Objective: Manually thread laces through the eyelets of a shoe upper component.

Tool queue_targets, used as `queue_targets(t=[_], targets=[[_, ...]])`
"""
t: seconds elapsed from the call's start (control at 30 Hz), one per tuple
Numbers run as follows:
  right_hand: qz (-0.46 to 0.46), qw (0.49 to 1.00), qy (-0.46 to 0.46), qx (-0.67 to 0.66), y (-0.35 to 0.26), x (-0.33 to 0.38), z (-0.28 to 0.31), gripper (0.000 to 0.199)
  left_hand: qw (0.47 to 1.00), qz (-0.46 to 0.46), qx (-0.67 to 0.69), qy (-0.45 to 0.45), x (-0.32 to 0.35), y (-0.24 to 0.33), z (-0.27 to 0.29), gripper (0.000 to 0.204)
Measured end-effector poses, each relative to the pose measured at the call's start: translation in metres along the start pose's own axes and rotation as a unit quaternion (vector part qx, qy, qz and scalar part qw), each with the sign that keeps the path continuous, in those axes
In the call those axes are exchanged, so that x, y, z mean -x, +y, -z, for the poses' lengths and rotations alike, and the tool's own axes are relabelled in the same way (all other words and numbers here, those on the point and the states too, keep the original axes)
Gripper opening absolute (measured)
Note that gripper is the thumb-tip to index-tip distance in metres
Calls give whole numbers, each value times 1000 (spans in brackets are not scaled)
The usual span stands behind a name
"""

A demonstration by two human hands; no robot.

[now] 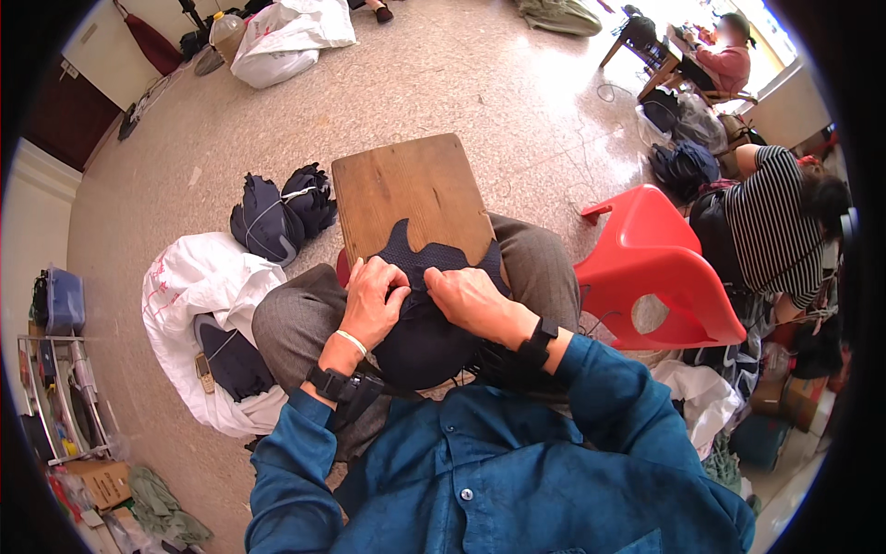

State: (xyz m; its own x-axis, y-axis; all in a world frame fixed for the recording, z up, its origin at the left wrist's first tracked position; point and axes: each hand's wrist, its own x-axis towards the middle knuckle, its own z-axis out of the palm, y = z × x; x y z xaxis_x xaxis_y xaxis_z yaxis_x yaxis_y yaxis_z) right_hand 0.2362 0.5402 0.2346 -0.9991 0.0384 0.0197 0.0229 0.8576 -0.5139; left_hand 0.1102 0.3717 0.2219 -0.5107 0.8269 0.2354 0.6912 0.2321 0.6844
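A dark navy mesh fabric piece [426, 261] with curved, cut-out edges lies over the near end of a wooden board [406, 180] at my knees. My left hand [374, 300] pinches its left part, thumb against fingers. Close beside it, my right hand [469, 300] is closed on the same piece, knuckles up. The fingertips of both hands are partly hidden. Below them, more dark material [425, 351] rests in my lap; whether it is one with the mesh piece, I cannot tell.
Tied bundles of dark cut pieces [268, 222] stand left of the board. A white sack [203, 277] carries another bundle [235, 360] and a phone [205, 373]. At right is a red plastic chair [637, 249], with a person in stripes [773, 217] beyond. Another person sits farther back.
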Motion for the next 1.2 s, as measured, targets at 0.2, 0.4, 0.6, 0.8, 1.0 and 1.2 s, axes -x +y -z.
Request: queue_targets(t=[0.2,0.4,0.6,0.8,1.0,1.2], targets=[[-19,999,-25,43,25,26,34,10,999,26,33,-13,1,0,4,8],[-59,995,-42,63,30,88,73,7,998,34,40,-22,1,-2,3,6],[-62,996,-19,55,29,93,67,7,998,37,40,-18,-1,2,2,8],[-50,997,54,-2,22,76,48,12,996,48,-2,-78,-6,13,13,8],[-25,988,134,-71,8,78,46,11,998,-45,37,-22,-19,81,12,23],[-23,966,199,-162,-3,79,32,9,976,-1,203,-74,-10,95,-18,21]])
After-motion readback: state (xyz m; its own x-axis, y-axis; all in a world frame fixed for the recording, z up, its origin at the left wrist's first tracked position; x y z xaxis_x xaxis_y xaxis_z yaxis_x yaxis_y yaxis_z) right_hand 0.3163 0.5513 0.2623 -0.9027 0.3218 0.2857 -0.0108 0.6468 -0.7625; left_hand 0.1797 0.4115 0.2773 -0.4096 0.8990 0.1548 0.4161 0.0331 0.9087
